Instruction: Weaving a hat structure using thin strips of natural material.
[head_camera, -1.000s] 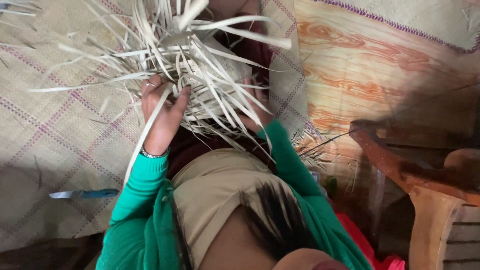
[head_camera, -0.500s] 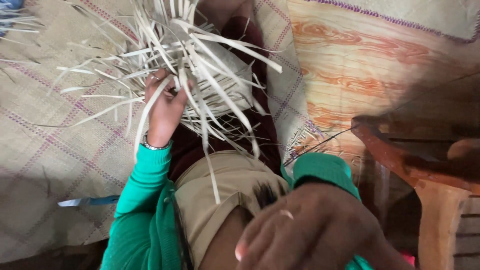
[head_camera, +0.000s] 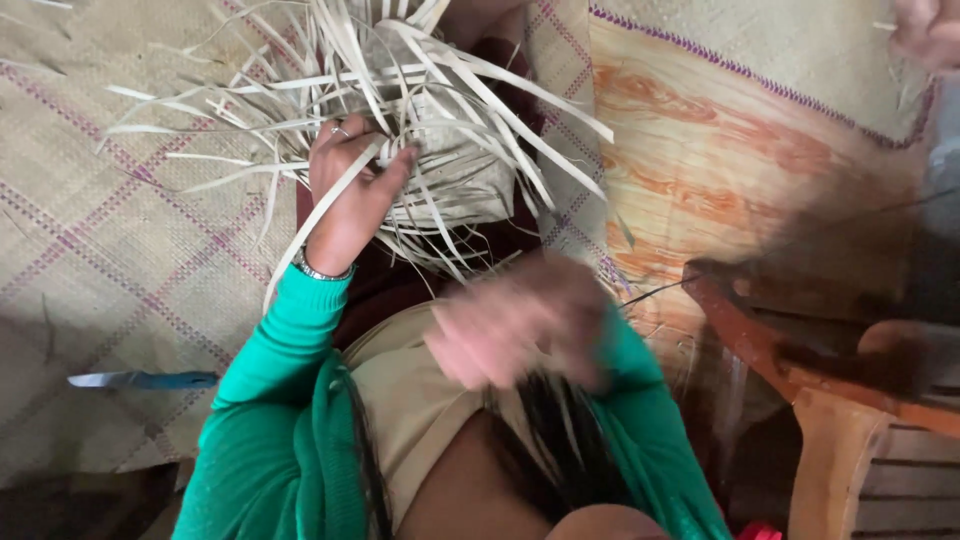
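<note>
A half-woven piece of pale flat strips (head_camera: 450, 150) rests on my lap, its loose ends fanning out in all directions. My left hand (head_camera: 350, 190), in a green sleeve with a metal bangle and a ring, grips the piece at its left side, with a strip running under the fingers. My right hand (head_camera: 520, 320) hovers over my lap below the piece, apart from it. It is blurred by motion, nothing shows in it, and its finger pose is unclear.
A checked woven mat (head_camera: 120, 250) covers the floor at left, with a blue-handled knife (head_camera: 140, 380) lying on it. An orange wood-patterned sheet (head_camera: 720, 170) lies at right, beside a wooden furniture piece (head_camera: 830, 420). A blurred hand of another person (head_camera: 925, 35) shows at top right.
My right hand left the woven piece, rose close to the camera, and now sits lower over my lap. My left hand keeps its grip on the piece.
</note>
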